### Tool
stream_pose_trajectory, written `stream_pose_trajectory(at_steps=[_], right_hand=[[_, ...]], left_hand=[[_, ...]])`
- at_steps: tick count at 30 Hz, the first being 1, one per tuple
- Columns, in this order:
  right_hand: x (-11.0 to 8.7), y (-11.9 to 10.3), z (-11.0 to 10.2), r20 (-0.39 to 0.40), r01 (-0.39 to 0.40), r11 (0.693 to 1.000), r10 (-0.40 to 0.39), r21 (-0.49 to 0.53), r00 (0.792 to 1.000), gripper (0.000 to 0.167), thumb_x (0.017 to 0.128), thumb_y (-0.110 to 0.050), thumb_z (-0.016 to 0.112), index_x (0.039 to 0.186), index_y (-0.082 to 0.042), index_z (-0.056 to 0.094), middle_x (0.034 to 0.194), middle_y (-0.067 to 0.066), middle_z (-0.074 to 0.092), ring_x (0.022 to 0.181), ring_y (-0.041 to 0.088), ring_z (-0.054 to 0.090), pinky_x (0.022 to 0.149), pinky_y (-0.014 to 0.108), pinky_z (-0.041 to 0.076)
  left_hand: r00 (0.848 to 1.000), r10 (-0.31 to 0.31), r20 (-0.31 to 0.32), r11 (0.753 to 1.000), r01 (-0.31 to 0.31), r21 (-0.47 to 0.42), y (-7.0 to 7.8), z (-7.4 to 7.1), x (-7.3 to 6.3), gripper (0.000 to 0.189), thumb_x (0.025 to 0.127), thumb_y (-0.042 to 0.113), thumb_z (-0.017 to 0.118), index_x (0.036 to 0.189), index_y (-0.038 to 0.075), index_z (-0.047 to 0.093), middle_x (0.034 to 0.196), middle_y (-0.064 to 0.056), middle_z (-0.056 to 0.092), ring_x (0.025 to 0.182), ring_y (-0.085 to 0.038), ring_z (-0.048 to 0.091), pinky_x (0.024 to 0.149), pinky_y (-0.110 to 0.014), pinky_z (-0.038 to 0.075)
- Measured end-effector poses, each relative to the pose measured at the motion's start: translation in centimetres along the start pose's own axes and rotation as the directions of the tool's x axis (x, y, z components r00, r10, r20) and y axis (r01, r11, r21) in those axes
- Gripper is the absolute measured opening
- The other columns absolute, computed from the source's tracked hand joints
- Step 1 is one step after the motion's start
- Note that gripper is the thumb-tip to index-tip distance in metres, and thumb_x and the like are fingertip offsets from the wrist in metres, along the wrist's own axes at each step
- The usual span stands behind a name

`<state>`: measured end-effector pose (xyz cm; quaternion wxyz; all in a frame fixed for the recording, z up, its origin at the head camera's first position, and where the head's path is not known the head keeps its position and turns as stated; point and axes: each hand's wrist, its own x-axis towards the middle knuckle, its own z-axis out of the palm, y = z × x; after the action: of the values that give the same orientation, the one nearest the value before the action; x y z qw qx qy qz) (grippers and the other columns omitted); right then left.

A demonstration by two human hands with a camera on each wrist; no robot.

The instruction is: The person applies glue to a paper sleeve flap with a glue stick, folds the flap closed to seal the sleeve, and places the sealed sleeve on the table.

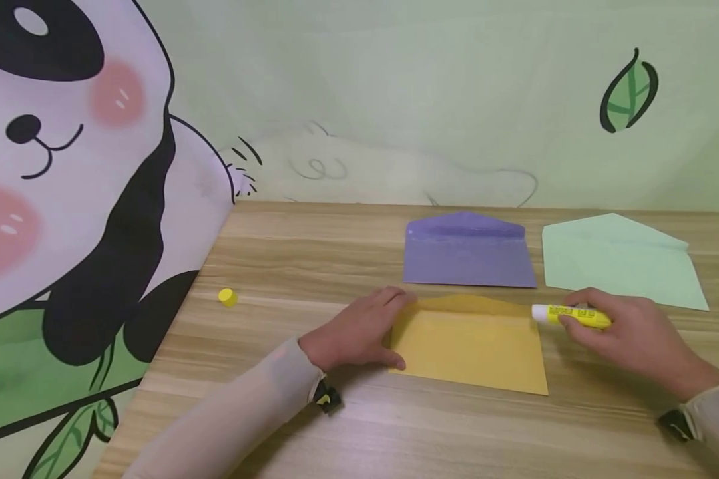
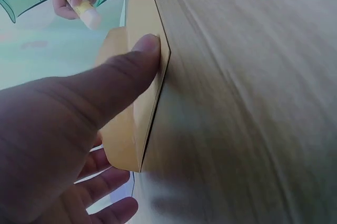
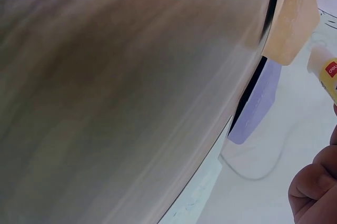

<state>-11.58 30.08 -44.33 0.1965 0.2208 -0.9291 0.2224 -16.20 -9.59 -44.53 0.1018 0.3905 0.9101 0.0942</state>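
Note:
A yellow envelope (image 1: 470, 349) lies on the table, its flap (image 1: 479, 306) folded out away from the person. The left hand (image 1: 359, 327) rests on its left end, thumb on the envelope body and fingers spread near the flap; the left wrist view shows the thumb (image 2: 124, 74) lying along the paper. In the right hand (image 1: 641, 332) is a yellow glue stick (image 1: 578, 316), gripped between thumb and fingers. Its white end points left, by the right end of the flap. The wrist views show a gap between that end (image 3: 318, 60) and the paper.
A purple envelope (image 1: 467, 259) lies behind the yellow one, and a pale green envelope (image 1: 620, 263) lies to its right, both with flaps out. A small yellow cap (image 1: 228, 297) sits near the table's left edge. Behind the table is a wall with a panda picture (image 1: 138, 219).

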Motion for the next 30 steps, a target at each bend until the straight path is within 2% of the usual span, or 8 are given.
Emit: stream_pose_trajectory(at_steps=[8,18,23,30], right_hand=[[-0.06,0.0,-0.05,-0.022,-0.004,1.0,0.004,0.0,1.0,0.031,0.068,-0.014,0.085,0.095,-0.024,0.071,0.063,-0.013,0.061,0.048,-0.004,0.03,0.045,0.017,0.029],[-0.19,-0.19,-0.07,-0.015,0.0,1.0,0.0,0.005,1.0,0.03,0.069,-0.015,0.085,0.095,-0.024,0.071,0.062,-0.014,0.058,0.05,-0.004,0.03,0.046,0.017,0.029],[-0.09,-0.3,-0.16,-0.02,-0.004,1.0,0.004,0.017,1.0,0.031,0.069,-0.014,0.085,0.096,-0.023,0.072,0.062,-0.014,0.057,0.05,-0.004,0.033,0.045,0.016,0.031],[-0.1,-0.37,-0.16,-0.018,-0.011,1.0,0.011,0.013,1.0,0.03,0.07,-0.014,0.084,0.096,-0.021,0.072,0.062,-0.012,0.059,0.048,-0.005,0.029,0.044,0.017,0.029]], left_hand=[[1.0,0.008,0.017,1.0,-0.008,0.01,0.15,-0.13,-0.28,0.099,0.077,0.053,0.082,0.152,0.011,0.035,0.15,-0.006,0.044,0.138,-0.023,0.043,0.116,-0.037,0.036],[0.999,0.024,0.034,1.0,-0.024,0.004,0.24,0.1,-0.69,0.087,0.083,0.05,0.077,0.15,0.01,0.038,0.148,-0.005,0.047,0.139,-0.022,0.044,0.117,-0.036,0.034],[0.997,0.041,0.058,0.998,-0.043,0.045,0.21,0.29,-0.83,0.081,0.087,0.052,0.072,0.148,0.01,0.041,0.15,-0.005,0.046,0.141,-0.022,0.042,0.117,-0.037,0.034],[0.994,0.044,0.104,0.994,-0.054,0.095,0.29,0.24,-1.02,0.079,0.093,0.054,0.064,0.152,0.008,0.038,0.156,-0.006,0.04,0.144,-0.024,0.038,0.118,-0.039,0.033]])
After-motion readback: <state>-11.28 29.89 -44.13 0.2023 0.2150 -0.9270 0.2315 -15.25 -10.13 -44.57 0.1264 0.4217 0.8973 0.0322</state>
